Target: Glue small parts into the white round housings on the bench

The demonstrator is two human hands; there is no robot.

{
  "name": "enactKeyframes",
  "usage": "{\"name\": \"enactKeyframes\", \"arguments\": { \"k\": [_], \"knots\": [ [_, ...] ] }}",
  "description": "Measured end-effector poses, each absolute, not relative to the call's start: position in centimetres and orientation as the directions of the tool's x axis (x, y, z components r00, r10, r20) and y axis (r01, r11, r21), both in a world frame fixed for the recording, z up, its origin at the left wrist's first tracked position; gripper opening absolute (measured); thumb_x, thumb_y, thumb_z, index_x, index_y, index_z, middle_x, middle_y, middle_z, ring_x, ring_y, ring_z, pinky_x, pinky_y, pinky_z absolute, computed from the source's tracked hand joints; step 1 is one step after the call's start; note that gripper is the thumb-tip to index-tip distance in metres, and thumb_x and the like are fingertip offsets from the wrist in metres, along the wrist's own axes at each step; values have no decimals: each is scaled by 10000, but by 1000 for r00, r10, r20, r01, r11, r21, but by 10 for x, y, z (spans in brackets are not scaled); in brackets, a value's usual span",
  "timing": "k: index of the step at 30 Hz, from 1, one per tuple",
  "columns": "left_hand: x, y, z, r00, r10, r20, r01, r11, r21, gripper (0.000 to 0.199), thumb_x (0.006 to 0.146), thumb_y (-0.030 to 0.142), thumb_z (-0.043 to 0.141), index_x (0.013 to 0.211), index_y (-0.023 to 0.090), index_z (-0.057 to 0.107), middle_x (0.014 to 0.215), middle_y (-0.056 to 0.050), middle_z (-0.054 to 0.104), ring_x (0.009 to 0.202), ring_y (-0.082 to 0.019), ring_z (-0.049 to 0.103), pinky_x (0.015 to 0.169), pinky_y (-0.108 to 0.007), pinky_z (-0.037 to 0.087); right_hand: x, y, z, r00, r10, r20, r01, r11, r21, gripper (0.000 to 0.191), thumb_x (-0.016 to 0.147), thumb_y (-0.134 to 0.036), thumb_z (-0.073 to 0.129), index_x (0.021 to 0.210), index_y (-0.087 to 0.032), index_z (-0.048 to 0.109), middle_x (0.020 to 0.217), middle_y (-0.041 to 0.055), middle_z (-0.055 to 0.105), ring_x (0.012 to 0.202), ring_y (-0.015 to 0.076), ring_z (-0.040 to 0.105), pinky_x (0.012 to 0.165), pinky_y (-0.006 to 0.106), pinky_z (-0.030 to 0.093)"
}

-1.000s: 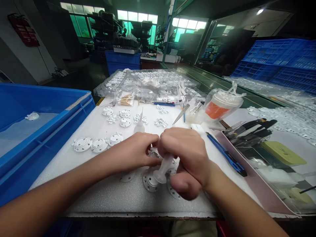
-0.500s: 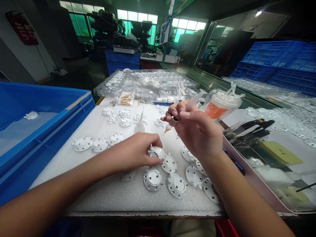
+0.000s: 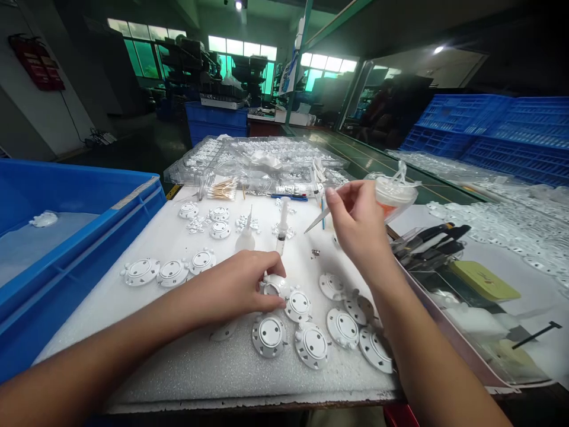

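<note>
My left hand is closed around a small white rounded part, its thumb and fingers on either side, over the foam sheet. In my right hand are pointed metal tweezers, tips toward the left and down. A little cluster of tiny dark pieces lies below the tweezer tips. Between my hands and farther back is a syringe with dark contents near its lower end. Left of it stands a squeeze bottle with a thin nozzle. Close to my left hand sit white round discs with dark dots.
A blue bin flanks the foam sheet on the left. At right stands a tool tray with a yellow-green box. Cotton swabs and clear trays of white parts are at the back.
The syringe has left my right hand and is now on the foam sheet; that hand now has tweezers. My left hand keeps its hold on the white part. The view has shifted slightly.
</note>
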State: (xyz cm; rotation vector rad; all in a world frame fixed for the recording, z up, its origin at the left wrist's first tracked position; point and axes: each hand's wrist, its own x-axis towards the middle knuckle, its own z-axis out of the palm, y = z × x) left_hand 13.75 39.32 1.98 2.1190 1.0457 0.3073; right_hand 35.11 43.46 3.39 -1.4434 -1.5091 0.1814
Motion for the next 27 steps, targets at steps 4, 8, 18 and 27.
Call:
{"name": "enactKeyframes", "arguments": {
  "k": [4,8,18,27],
  "knots": [
    [137,393,21,632,763,-134,601,-374,706,289,770,451,667,979,274,573,924,38,605,794,-162,569,645,-257,406,373,436,46,224,898,378,885,-25,-464,468,835,-611,534,622,-209,422,571,11,509,565,170,466,553,301,284],
    [138,393,21,627,765,-151,612,-362,703,299,779,453,652,1001,272,566,929,25,603,791,-171,572,637,-264,398,373,440,36,23,979,203,900,68,-431,400,827,-591,563,757,-199,524,746,52,615,662,198,539,581,296,327],
    [140,392,21,606,768,-206,657,-337,675,319,792,489,624,1031,293,542,907,28,602,810,-187,577,667,-284,399,376,452,25,-73,925,373,835,261,-484,289,967,-373,385,806,-180,527,791,91,637,720,206,572,645,322,372],
    [142,392,23,580,777,-243,692,-313,651,332,800,512,612,1043,296,541,986,17,607,852,-196,579,699,-295,419,420,448,37,-213,977,19,560,138,-817,320,850,-505,587,879,-189,626,893,88,689,867,223,636,801,376,482]
  ]
}}
